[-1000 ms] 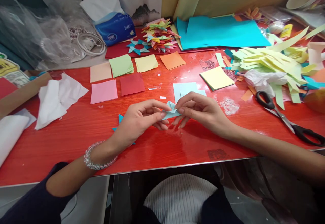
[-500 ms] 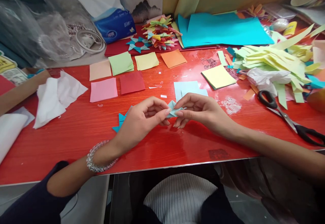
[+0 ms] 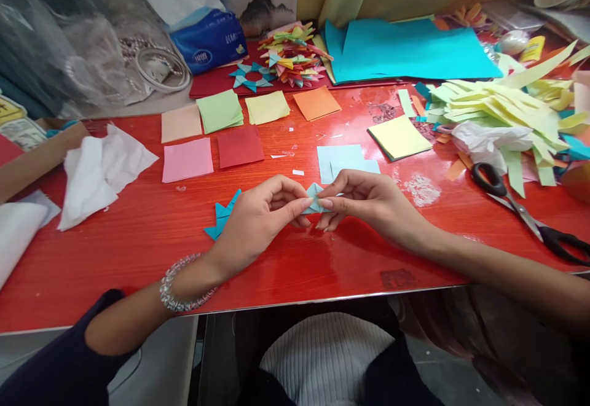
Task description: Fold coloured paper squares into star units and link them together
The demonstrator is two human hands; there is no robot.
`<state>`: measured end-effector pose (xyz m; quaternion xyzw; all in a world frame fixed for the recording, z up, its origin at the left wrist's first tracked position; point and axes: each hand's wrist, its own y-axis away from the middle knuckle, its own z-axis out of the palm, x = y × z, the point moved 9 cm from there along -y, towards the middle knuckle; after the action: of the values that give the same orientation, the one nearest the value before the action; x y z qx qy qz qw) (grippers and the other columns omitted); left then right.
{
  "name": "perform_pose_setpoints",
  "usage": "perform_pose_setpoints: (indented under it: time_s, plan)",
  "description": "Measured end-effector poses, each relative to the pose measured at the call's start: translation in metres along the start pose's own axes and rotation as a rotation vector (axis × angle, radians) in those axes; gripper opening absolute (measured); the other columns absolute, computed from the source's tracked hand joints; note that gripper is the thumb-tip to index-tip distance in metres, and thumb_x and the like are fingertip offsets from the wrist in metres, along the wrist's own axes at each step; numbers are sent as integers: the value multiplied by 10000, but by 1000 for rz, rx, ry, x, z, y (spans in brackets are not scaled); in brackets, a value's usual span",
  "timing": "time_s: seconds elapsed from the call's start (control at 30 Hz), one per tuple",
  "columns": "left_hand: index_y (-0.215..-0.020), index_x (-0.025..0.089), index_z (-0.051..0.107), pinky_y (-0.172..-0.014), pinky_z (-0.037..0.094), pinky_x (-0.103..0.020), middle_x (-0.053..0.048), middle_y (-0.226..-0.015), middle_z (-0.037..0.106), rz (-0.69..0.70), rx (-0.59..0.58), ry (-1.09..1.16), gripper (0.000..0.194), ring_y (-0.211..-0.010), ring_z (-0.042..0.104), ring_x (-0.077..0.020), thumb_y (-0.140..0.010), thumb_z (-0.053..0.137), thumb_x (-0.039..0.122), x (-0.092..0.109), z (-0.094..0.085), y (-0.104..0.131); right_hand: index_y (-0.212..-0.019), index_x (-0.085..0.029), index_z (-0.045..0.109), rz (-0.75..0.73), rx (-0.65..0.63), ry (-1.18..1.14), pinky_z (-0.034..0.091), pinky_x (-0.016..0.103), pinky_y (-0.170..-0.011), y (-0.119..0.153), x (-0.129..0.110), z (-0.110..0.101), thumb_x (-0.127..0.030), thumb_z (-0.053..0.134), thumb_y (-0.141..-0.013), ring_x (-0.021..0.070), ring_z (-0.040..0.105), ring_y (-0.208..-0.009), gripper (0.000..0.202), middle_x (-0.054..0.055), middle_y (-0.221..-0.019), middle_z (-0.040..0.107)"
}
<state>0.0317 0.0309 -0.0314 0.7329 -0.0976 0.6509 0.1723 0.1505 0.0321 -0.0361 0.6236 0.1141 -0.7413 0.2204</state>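
Between my two hands is a small folded piece of light blue paper (image 3: 315, 198), pinched from both sides above the red table. My left hand (image 3: 265, 215) grips its left end with thumb and fingers, and my right hand (image 3: 369, 203) pinches its right end. The fingertips cover both ends of the piece, so only its creased middle shows. Behind my left hand lies a darker blue folded paper piece (image 3: 222, 214) with points, partly hidden. Just beyond my right hand are light blue paper squares (image 3: 340, 159), overlapping on the table.
Stacks of paper squares, including red (image 3: 240, 147), pink (image 3: 187, 161) and orange (image 3: 317, 104), lie farther back. Black-handled scissors (image 3: 520, 212) rest at right beside paper strips (image 3: 498, 111). Crumpled tissue (image 3: 99, 175) is at left. Folded paper stars (image 3: 295, 56) are piled near a blue tissue pack (image 3: 209, 40).
The light blue piece has turned slightly between my fingers, and more of its creased face shows. Both hands keep their pinch and have barely moved; the view has shifted a little.
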Motion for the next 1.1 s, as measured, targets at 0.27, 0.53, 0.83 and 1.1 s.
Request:
perform_pose_setpoints:
  time_s: [0.27, 0.53, 0.83, 1.1]
  plan:
    - [-850, 156, 587, -669, 582, -232, -8, -792, 662, -15, 3, 28, 169, -682, 674, -113, -828, 644, 314, -1, 2, -2, -729, -138, 565, -7, 24, 18, 583, 259, -588, 0, 0, 0, -311, 749, -747, 144, 693, -627, 254, 31, -684, 687]
    - [-851, 151, 588, -669, 567, -222, 1, -778, 652, 41, 16, -22, 148, -677, 664, -103, -827, 644, 286, 3, 1, -1, -766, -140, 610, -36, 40, 28, 575, 234, -599, 2, -2, -1, -298, 712, -792, 130, 690, -636, 189, 26, -711, 696]
    - [-944, 194, 528, -674, 561, -239, 26, -740, 679, 62, 68, -41, 213, -671, 675, -118, -822, 653, 315, 3, -6, -2, -907, -103, 722, 211, -61, -76, 577, 211, -584, -1, 20, 1, -343, 673, -827, 155, 709, -652, 257, 76, -745, 720]
    - [-1019, 184, 627, -731, 539, -240, -8, -830, 720, 39, 77, -148, 257, -720, 667, -115, -821, 653, 346, 5, -8, 0, -861, -151, 740, 202, -47, -23, 584, 233, -645, 1, 15, -1, -334, 719, -778, 153, 711, -683, 202, 47, -729, 722]
